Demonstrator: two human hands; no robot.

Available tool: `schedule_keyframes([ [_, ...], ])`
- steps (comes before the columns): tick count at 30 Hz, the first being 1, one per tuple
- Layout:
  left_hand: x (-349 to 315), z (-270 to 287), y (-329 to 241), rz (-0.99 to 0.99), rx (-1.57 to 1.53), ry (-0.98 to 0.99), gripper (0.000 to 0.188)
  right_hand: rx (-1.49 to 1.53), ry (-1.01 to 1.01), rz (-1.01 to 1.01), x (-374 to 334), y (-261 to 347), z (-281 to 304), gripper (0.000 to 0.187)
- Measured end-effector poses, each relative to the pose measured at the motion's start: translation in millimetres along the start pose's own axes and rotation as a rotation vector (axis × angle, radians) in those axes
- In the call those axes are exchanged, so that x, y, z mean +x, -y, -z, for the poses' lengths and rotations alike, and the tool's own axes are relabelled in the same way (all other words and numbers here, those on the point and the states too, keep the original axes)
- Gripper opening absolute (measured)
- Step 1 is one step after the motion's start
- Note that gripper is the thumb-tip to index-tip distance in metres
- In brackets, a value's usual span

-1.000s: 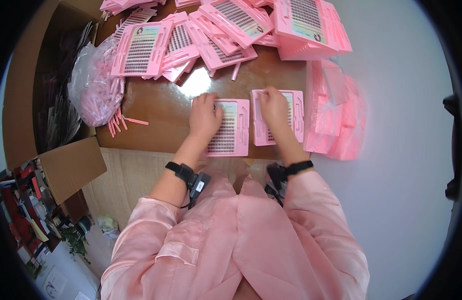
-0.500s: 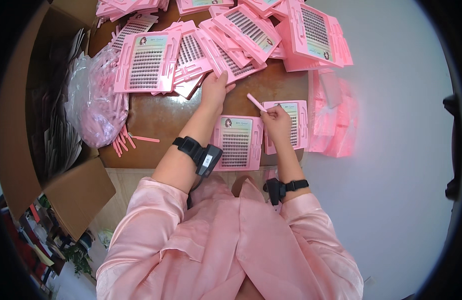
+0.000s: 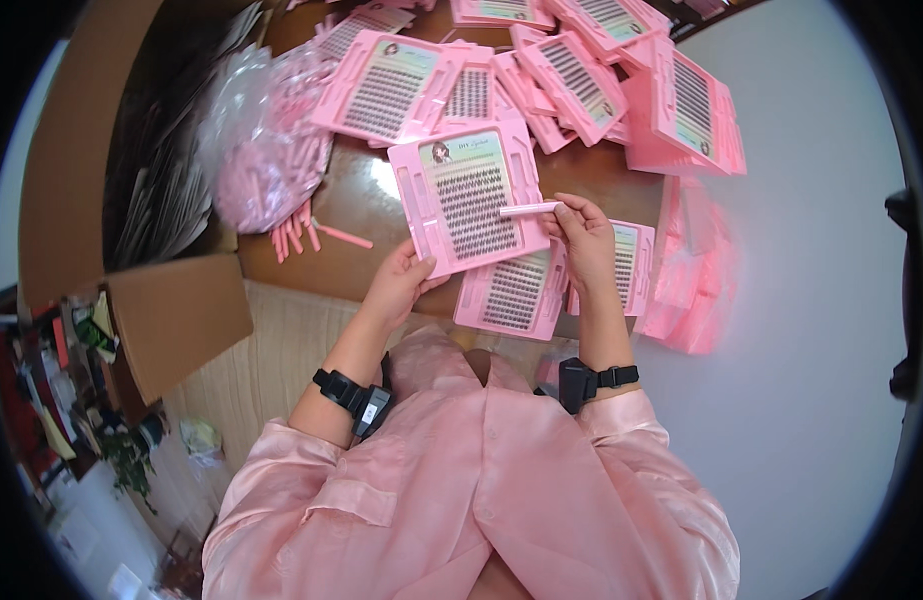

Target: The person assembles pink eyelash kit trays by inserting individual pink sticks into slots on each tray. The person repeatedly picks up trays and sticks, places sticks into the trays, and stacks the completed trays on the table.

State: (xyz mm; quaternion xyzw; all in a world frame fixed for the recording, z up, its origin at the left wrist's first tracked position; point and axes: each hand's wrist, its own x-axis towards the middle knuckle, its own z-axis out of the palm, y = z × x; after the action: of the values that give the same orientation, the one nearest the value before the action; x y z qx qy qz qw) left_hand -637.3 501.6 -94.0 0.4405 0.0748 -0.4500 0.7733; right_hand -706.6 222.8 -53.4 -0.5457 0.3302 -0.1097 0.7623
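Containers: cardboard box (image 3: 179, 325) at the left, flaps open, holding a stack of thin dark sheets (image 3: 159, 205); clear plastic bag (image 3: 266, 165) just beside it on the bench (image 3: 331, 268), filled with pink sticks, several loose sticks (image 3: 343, 237) lying at its lower edge. Pink tray (image 3: 473, 195) is raised over the near part of the bench, tilted slightly counter-clockwise, and carries rows of dark lash clusters under a pale printed header; narrow slots run along both its sides. A second tray (image 3: 514, 292), similarly filled, lies beneath and partly covered by it; a third tray (image 3: 629, 262) lies just to the right, partly behind the wrist. Far side of the bench: heaped trays (image 3: 386, 88), overlapping at various angles, lash rows visible in many. Pink plastic packets (image 3: 686, 280) sit at the right edge. Left hand (image 3: 401, 280) is closed on the lower left corner of the raised tray, thumb on top. Right hand (image 3: 581, 232) is narrow, thumb and fingertips pinching one end of a pink stick (image 3: 526, 210), whose free end points left over the lash rows; contact with the tray cannot be told.
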Motion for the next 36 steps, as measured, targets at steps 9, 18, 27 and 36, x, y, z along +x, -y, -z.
schedule_keyframes([
  [9, -111.3, 95.3, 33.9, -0.011, 0.213, -0.285, 0.039, 0.032, 0.153, -0.117, -34.5, -52.9, -23.0, 0.022],
  [18, -90.5, 141.4, 25.2, -0.099, 0.546, -0.335, 0.046, -0.490, 0.464, 0.022, -17.4, -88.3, -52.9, 0.012],
  [27, -78.5, 96.5, 18.4, -0.280, 1.360, -0.491, 0.072, -1.037, 0.448, 0.123, -9.0, -95.9, -83.0, 0.018],
  [36, -82.2, 68.6, 8.9, -0.442, 1.753, -0.175, 0.110, -1.055, 0.242, 0.069, -32.7, -97.7, -69.1, 0.027],
])
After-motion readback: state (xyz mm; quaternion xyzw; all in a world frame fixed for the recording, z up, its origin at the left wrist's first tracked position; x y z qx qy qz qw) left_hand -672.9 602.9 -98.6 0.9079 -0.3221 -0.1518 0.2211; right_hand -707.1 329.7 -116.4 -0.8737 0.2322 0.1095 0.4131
